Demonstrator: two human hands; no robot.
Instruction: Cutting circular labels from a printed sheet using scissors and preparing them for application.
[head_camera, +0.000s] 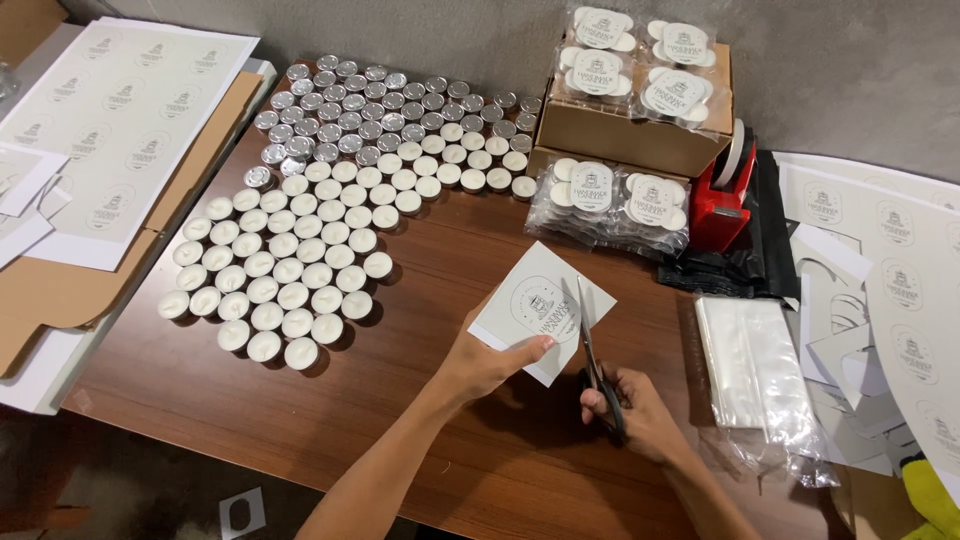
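A square label sheet sits tilted like a diamond above the brown tabletop, just right of the tealight candles. The left hand pinches its lower corner. The right hand grips scissors, blades pointing away, slightly parted, cutting into the sheet's right side.

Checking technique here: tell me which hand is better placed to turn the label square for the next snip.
Left. The left hand already pinches the label square at its lower edge, while the right hand is occupied with the scissors, whose blades are in the paper.
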